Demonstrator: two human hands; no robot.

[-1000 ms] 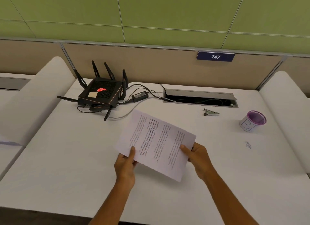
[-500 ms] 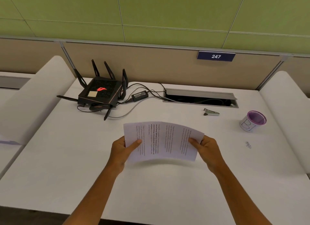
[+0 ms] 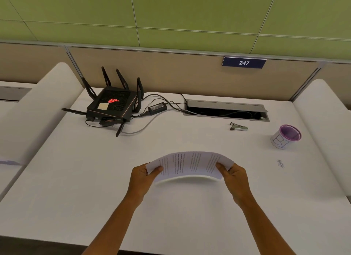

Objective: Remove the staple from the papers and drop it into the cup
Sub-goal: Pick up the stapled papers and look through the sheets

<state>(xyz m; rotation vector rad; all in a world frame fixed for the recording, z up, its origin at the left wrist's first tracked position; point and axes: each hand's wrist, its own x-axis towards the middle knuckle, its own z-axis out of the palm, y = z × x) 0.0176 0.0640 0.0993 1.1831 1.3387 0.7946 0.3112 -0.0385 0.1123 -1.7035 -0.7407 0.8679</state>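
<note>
- White desk (image 3: 76, 178): flat top; near edge runs along the bottom of the view
- Beige partition panel (image 3: 161, 72): stands upright along the far edge of the desk, capped by a grey rail
- Green wall panels (image 3: 190, 9): rise above the partition, divided by thin seams
- Blue number plate (image 3: 244, 62): fixed to the top of the partition, reads 247
- White side dividers (image 3: 38, 106): rounded tops, one at each side of the desk
- Cable hatch (image 3: 226, 110): recessed in the desk near the partition, lid raised, cables inside
- Light: even, soft shadows on the desk
</note>
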